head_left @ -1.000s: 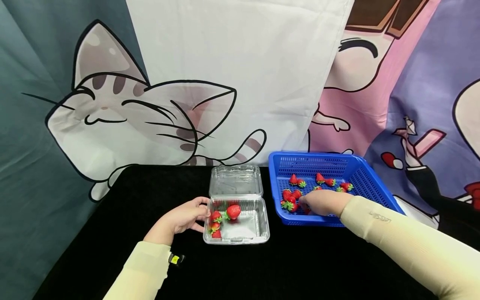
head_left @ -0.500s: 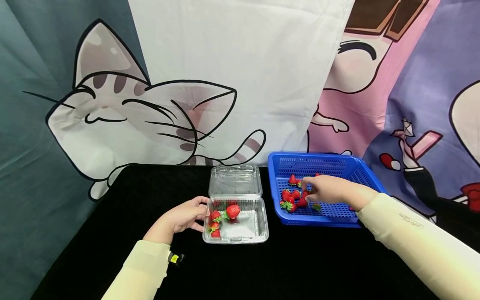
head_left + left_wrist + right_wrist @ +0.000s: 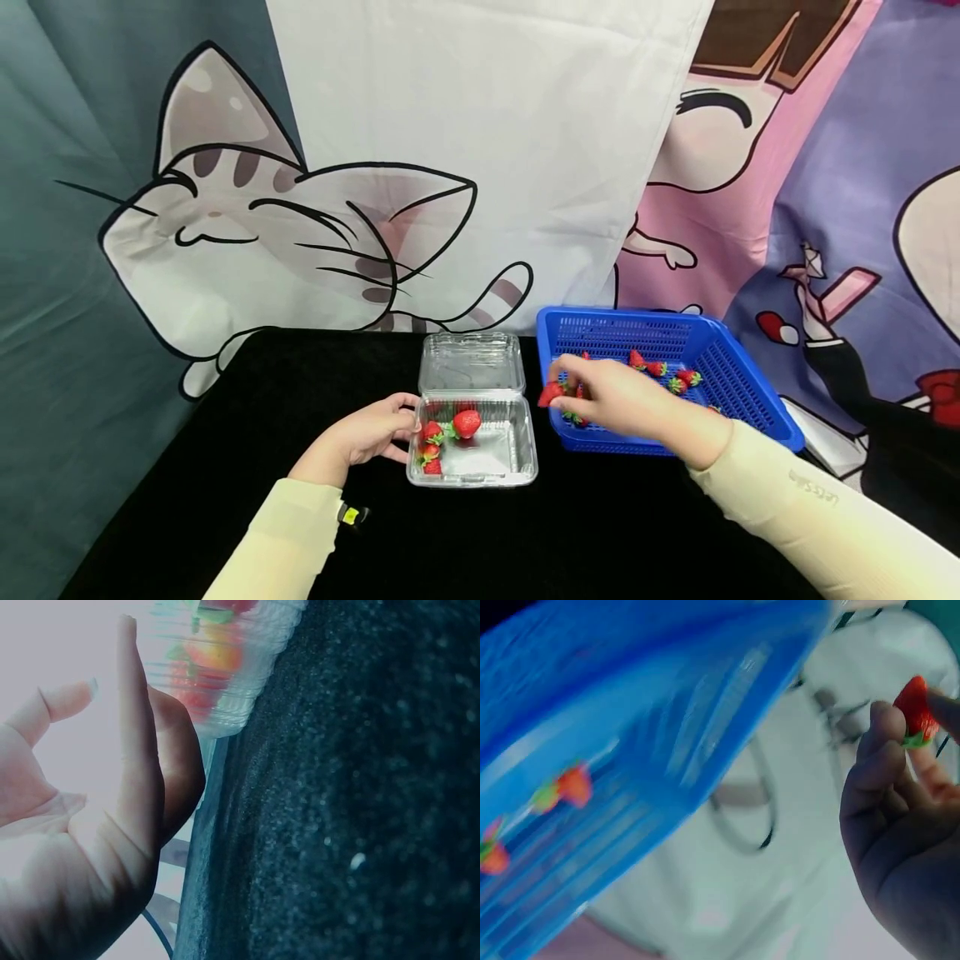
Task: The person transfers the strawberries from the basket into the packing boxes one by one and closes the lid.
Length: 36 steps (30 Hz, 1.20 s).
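Observation:
In the head view my left hand [image 3: 377,430] touches the left side of a clear hinged plastic box [image 3: 495,481], whose lid [image 3: 472,362] stands open at the back. Several strawberries, including a larger one [image 3: 467,424], lie at the left and middle of that box. My right hand [image 3: 617,395] pinches a strawberry [image 3: 551,393] between thumb and fingers, over the left rim of a blue plastic basket [image 3: 671,329]. The right wrist view shows the same strawberry [image 3: 916,712] at the fingertips, red tip up. My left hand [image 3: 112,795] has one finger extended beside the box wall [image 3: 247,697].
More strawberries [image 3: 656,368] lie scattered in the basket, some hidden behind my right hand. Box and basket stand side by side on a black cloth [image 3: 480,542]. A printed cloth backdrop [image 3: 480,125] hangs directly behind them.
My right hand has picked a strawberry from inside the basket and carried it left to the basket's left rim. The left hand and clear box stay nearly still.

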Each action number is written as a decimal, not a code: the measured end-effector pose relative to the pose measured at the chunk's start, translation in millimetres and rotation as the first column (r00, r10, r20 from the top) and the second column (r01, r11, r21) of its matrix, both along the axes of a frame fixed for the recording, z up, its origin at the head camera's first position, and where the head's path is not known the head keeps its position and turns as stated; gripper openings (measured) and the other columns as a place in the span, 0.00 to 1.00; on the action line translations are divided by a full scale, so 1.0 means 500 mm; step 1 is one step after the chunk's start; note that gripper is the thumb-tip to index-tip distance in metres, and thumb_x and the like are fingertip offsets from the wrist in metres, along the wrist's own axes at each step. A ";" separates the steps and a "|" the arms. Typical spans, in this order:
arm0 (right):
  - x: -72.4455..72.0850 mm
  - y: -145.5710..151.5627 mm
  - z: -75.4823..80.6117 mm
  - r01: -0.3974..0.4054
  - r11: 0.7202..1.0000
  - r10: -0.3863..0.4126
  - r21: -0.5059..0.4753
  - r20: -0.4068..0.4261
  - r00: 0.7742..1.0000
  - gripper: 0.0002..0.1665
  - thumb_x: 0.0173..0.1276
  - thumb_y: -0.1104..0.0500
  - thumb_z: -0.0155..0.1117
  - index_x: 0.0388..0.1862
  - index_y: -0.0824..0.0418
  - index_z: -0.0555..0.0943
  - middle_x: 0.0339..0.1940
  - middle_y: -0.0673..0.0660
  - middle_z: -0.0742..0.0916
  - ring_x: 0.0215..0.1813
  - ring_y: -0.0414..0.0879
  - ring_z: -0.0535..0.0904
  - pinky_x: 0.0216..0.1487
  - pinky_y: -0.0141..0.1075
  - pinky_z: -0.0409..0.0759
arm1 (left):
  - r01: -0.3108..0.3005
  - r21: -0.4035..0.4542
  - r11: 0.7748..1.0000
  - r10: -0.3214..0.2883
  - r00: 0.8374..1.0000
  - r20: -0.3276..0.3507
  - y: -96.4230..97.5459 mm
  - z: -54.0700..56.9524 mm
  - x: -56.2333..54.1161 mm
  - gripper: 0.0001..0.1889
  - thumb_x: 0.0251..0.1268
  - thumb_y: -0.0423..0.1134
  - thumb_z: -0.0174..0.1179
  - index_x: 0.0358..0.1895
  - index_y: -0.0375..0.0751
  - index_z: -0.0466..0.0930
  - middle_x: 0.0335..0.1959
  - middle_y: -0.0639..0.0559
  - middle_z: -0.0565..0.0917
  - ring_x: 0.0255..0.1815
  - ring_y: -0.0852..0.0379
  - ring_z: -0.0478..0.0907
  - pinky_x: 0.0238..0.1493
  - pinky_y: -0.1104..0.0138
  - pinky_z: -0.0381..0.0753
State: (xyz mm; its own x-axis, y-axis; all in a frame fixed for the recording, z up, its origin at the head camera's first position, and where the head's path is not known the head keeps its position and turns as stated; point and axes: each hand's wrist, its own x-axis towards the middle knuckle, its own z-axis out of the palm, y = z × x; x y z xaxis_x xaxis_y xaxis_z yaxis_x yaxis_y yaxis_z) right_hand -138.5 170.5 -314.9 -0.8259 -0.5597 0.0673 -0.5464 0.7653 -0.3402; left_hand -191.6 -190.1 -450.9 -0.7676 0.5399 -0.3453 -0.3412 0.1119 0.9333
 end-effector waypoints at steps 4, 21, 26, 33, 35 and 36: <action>0.032 -0.064 -0.023 -0.044 0.999 0.044 -0.001 0.007 0.999 0.13 0.68 0.47 0.66 0.48 0.45 0.76 0.27 0.38 0.80 0.26 0.33 0.74 0.29 0.32 0.74 | 0.000 -0.002 1.000 0.000 1.000 -0.007 -0.001 -0.005 0.001 0.29 0.61 0.33 0.54 0.66 0.33 0.56 0.49 0.38 0.80 0.46 0.48 0.82 0.43 0.49 0.84; 0.014 -0.232 -0.118 -0.029 0.981 -0.005 0.189 0.173 0.985 0.15 0.68 0.47 0.65 0.44 0.53 0.75 0.26 0.45 0.81 0.26 0.38 0.74 0.31 0.36 0.75 | 0.022 -0.004 1.000 -0.022 0.999 -0.034 -0.001 -0.003 -0.003 0.31 0.58 0.32 0.52 0.66 0.31 0.54 0.50 0.37 0.79 0.47 0.48 0.81 0.43 0.51 0.84; 0.003 -0.255 -0.139 -0.051 0.965 -0.004 0.256 0.209 0.978 0.15 0.66 0.45 0.67 0.35 0.53 0.75 0.26 0.45 0.79 0.28 0.39 0.74 0.35 0.39 0.76 | 0.025 -0.010 1.000 -0.025 0.999 -0.036 -0.001 -0.001 -0.005 0.31 0.59 0.32 0.52 0.66 0.31 0.54 0.50 0.38 0.79 0.47 0.49 0.81 0.43 0.51 0.84; -0.015 -0.281 -0.158 -0.111 0.933 0.014 0.343 0.272 0.962 0.19 0.68 0.45 0.65 0.21 0.53 0.74 0.17 0.46 0.75 0.22 0.41 0.68 0.30 0.37 0.72 | 0.028 -0.012 1.000 -0.029 0.999 -0.033 -0.002 0.002 -0.003 0.31 0.59 0.33 0.52 0.67 0.31 0.54 0.49 0.38 0.80 0.47 0.49 0.82 0.43 0.51 0.84; -0.019 -0.284 -0.163 -0.117 0.928 0.010 0.354 0.289 0.957 0.20 0.68 0.46 0.65 0.21 0.53 0.74 0.17 0.46 0.74 0.21 0.41 0.67 0.30 0.36 0.71 | 0.027 -0.013 1.000 -0.027 0.999 -0.028 -0.002 0.002 -0.003 0.31 0.60 0.33 0.52 0.67 0.32 0.54 0.49 0.39 0.80 0.47 0.49 0.82 0.43 0.51 0.84; -0.021 -0.285 -0.166 -0.118 0.927 0.009 0.356 0.293 0.956 0.20 0.68 0.46 0.64 0.20 0.53 0.74 0.17 0.46 0.74 0.21 0.40 0.67 0.30 0.36 0.71 | 0.027 -0.013 1.000 -0.027 0.999 -0.027 -0.002 0.002 -0.003 0.31 0.60 0.33 0.52 0.67 0.31 0.54 0.49 0.39 0.80 0.47 0.49 0.82 0.43 0.51 0.84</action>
State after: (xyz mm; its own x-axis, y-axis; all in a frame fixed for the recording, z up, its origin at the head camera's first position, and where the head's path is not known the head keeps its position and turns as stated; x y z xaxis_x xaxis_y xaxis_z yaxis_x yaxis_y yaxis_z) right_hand -149.1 28.0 -397.8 -0.7416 -0.5516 -0.3818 -0.5212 0.8321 -0.1898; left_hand -193.1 -191.3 -449.7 -0.7621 0.5565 -0.3310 -0.3121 0.1322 0.9408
